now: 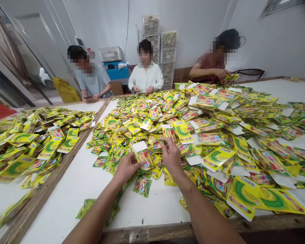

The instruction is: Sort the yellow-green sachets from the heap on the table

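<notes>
My left hand [128, 166] grips a small yellow carton [144, 156] by its lower left side, thumb across the printed front. The carton's white top flap [139, 146] stands up. Just to the right, the fingers of my right hand [170, 154] pinch a small green-and-red foil packet [157, 144] beside the carton's upper edge. Below the carton a loose green packet [142, 186] lies on the white table top. A heap of similar packets [122, 144] spreads out beyond my hands.
Flattened yellow cartons [218, 157] pile up on the right. More cartons [48, 139] lie left of a wooden divider strip [66, 159]. Three people sit across the table [132, 217]. White plastic crates [167, 56] stack against the back wall.
</notes>
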Available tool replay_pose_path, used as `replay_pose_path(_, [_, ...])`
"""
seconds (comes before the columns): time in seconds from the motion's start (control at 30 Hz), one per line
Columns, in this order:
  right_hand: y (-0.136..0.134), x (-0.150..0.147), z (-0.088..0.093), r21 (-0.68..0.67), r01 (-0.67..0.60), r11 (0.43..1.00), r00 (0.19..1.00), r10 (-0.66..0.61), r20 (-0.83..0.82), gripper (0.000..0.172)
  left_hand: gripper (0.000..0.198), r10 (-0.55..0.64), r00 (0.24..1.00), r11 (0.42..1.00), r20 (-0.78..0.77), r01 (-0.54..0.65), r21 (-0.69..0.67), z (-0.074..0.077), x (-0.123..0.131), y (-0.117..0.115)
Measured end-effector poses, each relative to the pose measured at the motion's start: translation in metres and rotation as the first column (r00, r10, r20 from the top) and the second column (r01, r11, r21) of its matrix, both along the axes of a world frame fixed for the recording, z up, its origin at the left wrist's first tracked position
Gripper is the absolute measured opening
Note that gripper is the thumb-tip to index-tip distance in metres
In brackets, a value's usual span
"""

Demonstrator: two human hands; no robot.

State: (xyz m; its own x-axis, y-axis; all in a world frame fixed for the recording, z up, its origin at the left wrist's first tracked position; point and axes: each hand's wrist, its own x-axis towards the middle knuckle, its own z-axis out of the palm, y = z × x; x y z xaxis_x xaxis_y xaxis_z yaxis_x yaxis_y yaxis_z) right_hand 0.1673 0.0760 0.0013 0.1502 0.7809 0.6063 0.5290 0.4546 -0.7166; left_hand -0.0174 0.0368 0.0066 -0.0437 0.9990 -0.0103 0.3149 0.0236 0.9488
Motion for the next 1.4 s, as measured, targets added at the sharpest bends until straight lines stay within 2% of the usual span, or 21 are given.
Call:
replay_pose_path(0.1, [-0.001,-0.003,0.001,-0.055,-0.007,0.998,0.997,0.002,-0.083,0.019,0.033,-0.001,0.998,1.000,0.055,0.002,-0.004,0.012,-0.008,-0.005])
replay_pose_path(0.2, [-0.004,-0.006,0.000,-0.134,-0.037,0.990,0.993,0.021,-0.119,0.020,0.035,0.002,0.970,1.000,0.243,-0.002,0.002,0.017,-0.010,-0.006])
replay_pose_path(0.3, [-0.010,-0.015,-0.002,-0.171,-0.111,0.979,0.993,0.103,-0.057,0.018,0.037,0.032,0.918,0.999,0.395,-0.015,-0.046,0.010,-0.007,-0.005])
replay_pose_path(0.37, [-0.016,-0.023,-0.003,-0.161,-0.176,0.971,0.984,0.178,-0.003,0.015,0.040,0.067,0.922,0.997,0.381,-0.050,-0.055,0.002,-0.004,-0.004])
replay_pose_path(0.43, [-0.020,-0.031,-0.004,-0.204,-0.250,0.947,0.968,0.240,-0.074,0.015,0.044,0.098,0.929,0.995,0.356,-0.092,-0.034,-0.003,-0.002,-0.005])
replay_pose_path(0.5, [-0.022,-0.037,-0.004,-0.300,-0.355,0.885,0.916,0.266,-0.299,0.020,0.047,0.129,0.897,0.992,0.424,-0.116,-0.056,-0.005,-0.001,-0.005])
replay_pose_path(0.6, [-0.021,-0.039,-0.003,-0.375,-0.579,0.724,0.721,0.239,-0.650,0.036,0.048,0.153,0.778,0.985,0.610,-0.066,-0.162,-0.001,-0.001,-0.006])
replay_pose_path(0.67, [-0.021,-0.039,-0.002,-0.380,-0.670,0.638,0.632,0.220,-0.743,0.041,0.047,0.155,0.732,0.980,0.663,-0.027,-0.199,0.001,-0.001,-0.007])
replay_pose_path(0.73, [-0.022,-0.037,-0.001,-0.401,-0.683,0.610,0.645,0.247,-0.723,0.041,0.046,0.165,0.739,0.978,0.653,-0.036,-0.207,0.001,-0.001,-0.007])
replay_pose_path(0.83, [-0.023,-0.034,-0.002,-0.437,-0.614,0.657,0.745,0.301,-0.595,0.032,0.046,0.107,0.810,0.987,0.577,-0.016,-0.161,0.000,-0.003,-0.010])
replay_pose_path(0.93, [-0.020,-0.030,-0.005,-0.421,-0.497,0.759,0.821,0.254,-0.511,0.026,0.047,-0.012,0.883,0.992,0.469,0.072,-0.109,-0.001,-0.009,-0.014])
replay_pose_path(1.0, [-0.016,-0.027,-0.008,-0.399,-0.432,0.809,0.851,0.219,-0.477,0.029,0.047,-0.054,0.916,0.990,0.397,0.101,-0.099,-0.001,-0.014,-0.016])
replay_pose_path(1.07, [-0.013,-0.025,-0.010,-0.398,-0.381,0.835,0.881,0.199,-0.428,0.033,0.046,-0.076,0.945,0.989,0.318,0.113,-0.100,-0.001,-0.017,-0.018])
replay_pose_path(1.13, [-0.010,-0.024,-0.010,-0.400,-0.331,0.855,0.906,0.170,-0.388,0.032,0.045,-0.114,0.965,0.983,0.238,0.145,-0.115,-0.001,-0.018,-0.018])
replay_pose_path(1.2, [-0.009,-0.024,-0.009,-0.368,-0.295,0.882,0.914,0.147,-0.379,0.026,0.043,-0.196,0.963,0.963,0.186,0.224,-0.146,-0.001,-0.018,-0.019])
replay_pose_path(1.3, [-0.011,-0.025,-0.003,-0.323,-0.323,0.890,0.923,0.220,-0.316,0.019,0.039,-0.302,0.937,0.930,0.174,0.330,-0.162,0.001,-0.014,-0.020])
replay_pose_path(1.4, [-0.017,-0.026,0.003,-0.396,-0.390,0.831,0.920,0.368,-0.134,0.011,0.038,-0.319,0.938,0.936,0.138,0.335,-0.112,0.003,-0.013,-0.020])
